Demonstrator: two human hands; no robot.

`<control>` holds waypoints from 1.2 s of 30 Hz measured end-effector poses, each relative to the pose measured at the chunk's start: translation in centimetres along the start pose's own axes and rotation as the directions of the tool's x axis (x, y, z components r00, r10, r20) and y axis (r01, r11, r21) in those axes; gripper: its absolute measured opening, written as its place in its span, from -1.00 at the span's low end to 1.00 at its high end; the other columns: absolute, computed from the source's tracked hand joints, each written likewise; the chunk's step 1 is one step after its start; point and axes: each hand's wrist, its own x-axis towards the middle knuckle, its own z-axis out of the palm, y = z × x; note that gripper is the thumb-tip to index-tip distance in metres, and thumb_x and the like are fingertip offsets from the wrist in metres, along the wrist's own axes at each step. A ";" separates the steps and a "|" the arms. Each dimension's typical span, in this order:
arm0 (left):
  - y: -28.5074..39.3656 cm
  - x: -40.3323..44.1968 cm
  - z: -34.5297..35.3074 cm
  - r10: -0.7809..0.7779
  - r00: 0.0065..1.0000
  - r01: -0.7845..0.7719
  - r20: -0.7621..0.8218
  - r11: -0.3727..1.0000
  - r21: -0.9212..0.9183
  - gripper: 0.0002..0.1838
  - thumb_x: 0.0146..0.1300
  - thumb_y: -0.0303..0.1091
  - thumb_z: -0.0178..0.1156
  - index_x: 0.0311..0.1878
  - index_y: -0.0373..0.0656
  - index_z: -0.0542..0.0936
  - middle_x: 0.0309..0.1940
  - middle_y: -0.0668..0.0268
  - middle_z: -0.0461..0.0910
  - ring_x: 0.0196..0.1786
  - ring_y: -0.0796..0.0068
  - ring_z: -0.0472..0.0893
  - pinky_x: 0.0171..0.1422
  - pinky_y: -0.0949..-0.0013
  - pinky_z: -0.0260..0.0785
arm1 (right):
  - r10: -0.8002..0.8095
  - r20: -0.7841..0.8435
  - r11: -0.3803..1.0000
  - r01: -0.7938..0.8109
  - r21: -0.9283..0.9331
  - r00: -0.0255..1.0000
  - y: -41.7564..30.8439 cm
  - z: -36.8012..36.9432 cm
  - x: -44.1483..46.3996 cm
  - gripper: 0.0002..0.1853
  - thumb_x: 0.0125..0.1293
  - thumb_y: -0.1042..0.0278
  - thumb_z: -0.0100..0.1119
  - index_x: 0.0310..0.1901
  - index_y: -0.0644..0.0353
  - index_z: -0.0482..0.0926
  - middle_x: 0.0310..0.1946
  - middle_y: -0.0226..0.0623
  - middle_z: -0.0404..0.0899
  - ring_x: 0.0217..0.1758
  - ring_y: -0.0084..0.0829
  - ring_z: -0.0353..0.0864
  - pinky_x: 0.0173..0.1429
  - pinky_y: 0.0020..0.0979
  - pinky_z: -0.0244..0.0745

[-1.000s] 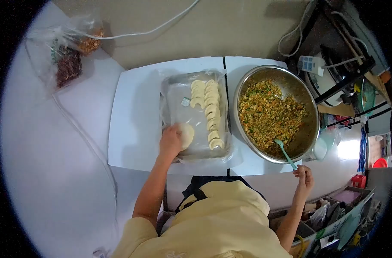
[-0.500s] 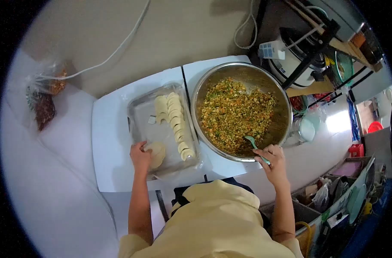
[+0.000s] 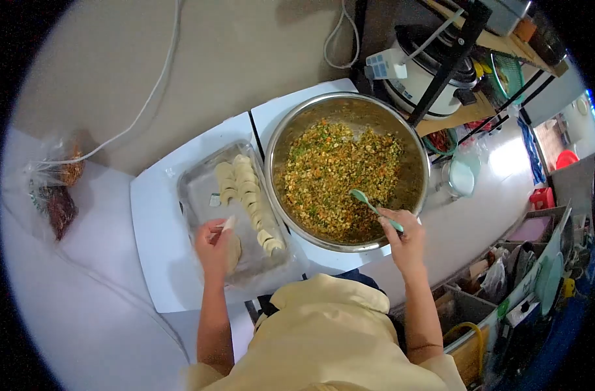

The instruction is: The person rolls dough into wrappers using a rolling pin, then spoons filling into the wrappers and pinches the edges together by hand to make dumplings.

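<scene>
My left hand (image 3: 210, 249) pinches a thin, pale dumpling wrapper (image 3: 229, 223) above a metal tray (image 3: 196, 179). Partly hidden beside that hand, more round wrappers (image 3: 233, 254) lie on the tray. Folded dumplings (image 3: 248, 189) stand in overlapping rows along its right side. My right hand (image 3: 405, 241) is closed round the handle of a light green spoon (image 3: 358, 195). The spoon's head is over chopped vegetable filling (image 3: 343, 176) in a large steel bowl (image 3: 284, 127), right of the tray.
White table surfaces (image 3: 154, 215) carry the tray and bowl. Behind the bowl, a shelf rack (image 3: 450, 62) holds a white rice cooker (image 3: 411, 91). Bagged food (image 3: 59, 208) is at the far left. Crates of odds and ends (image 3: 506, 280) stand at the lower right.
My left hand has lifted a wrapper from the pile. The spoon's head now points further left over the filling, and the whole view has shifted slightly.
</scene>
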 end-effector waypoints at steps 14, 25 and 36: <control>5.1 -6.1 7.8 -0.090 0.599 0.799 0.796 0.142 -0.585 -0.57 0.35 -0.20 0.05 0.18 -0.25 0.35 0.12 0.16 0.47 0.20 0.24 0.45 0.33 0.13 0.25 | 0.076 0.178 0.997 -0.074 -0.018 0.981 -0.5 0.3 0.0 -0.85 0.20 0.43 0.20 -0.20 0.21 0.66 -0.35 -0.08 0.61 -0.27 -0.11 0.56 -0.16 -0.24 0.42; 6.0 -3.9 7.1 -0.049 0.685 0.719 0.727 -0.111 -0.686 -0.69 0.34 -0.24 0.09 0.05 -0.21 0.43 0.02 0.23 0.52 0.09 0.36 0.50 0.20 0.24 0.36 | 0.243 0.334 0.911 -0.333 0.245 0.911 0.1 -0.4 -0.1 -0.82 0.29 0.36 0.16 -0.19 0.28 0.65 -0.41 -0.25 0.62 -0.40 -0.45 0.55 -0.33 -0.43 0.42; 8.1 -4.0 8.0 -0.100 0.716 0.697 0.691 0.038 -0.716 -0.68 0.33 -0.28 0.08 0.08 -0.24 0.42 0.05 0.15 0.50 0.13 0.30 0.48 0.23 0.18 0.34 | 0.444 0.397 0.674 -0.592 0.442 0.803 -0.1 -0.2 -0.4 -0.75 0.35 0.33 0.09 -0.11 0.35 0.59 -0.40 -0.20 0.64 -0.45 -0.48 0.61 -0.43 -0.52 0.47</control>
